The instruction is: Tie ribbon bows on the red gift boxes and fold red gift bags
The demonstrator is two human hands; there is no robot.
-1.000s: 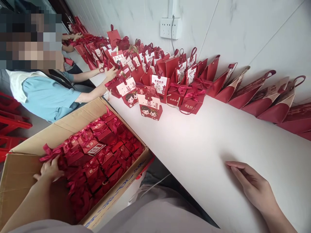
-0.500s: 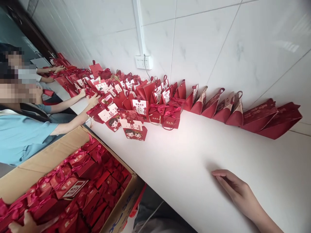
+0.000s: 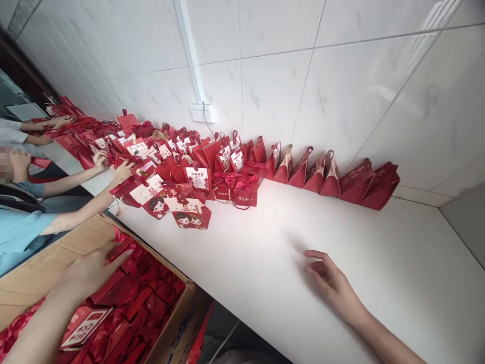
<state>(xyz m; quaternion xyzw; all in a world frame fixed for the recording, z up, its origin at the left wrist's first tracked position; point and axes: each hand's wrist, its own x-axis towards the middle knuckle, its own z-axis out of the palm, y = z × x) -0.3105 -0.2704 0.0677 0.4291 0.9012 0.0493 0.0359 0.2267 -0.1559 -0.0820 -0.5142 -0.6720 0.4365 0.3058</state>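
My left hand (image 3: pixel 89 273) reaches over the open cardboard box (image 3: pixel 45 253) at the lower left, fingers stretched out above the red ribboned gift boxes (image 3: pixel 147 288) packed inside; it holds nothing that I can see. My right hand (image 3: pixel 331 285) rests on the white table (image 3: pixel 379 263), fingers loosely curled and apart, empty. A long row of red gift bags and boxes (image 3: pixel 235 177) stands along the wall beyond both hands.
People sit to the left; one in a blue shirt (image 3: pixel 18 232) has arms (image 3: pixel 91 199) stretched to the red bags. A wall socket (image 3: pixel 202 112) with a cord sits above the row. A card with a printed pattern (image 3: pixel 85 327) lies in the box.
The view has swung up and right. My left hand has lifted out of the box's near corner and now reaches forward over it. My right hand has curled slightly on the table.
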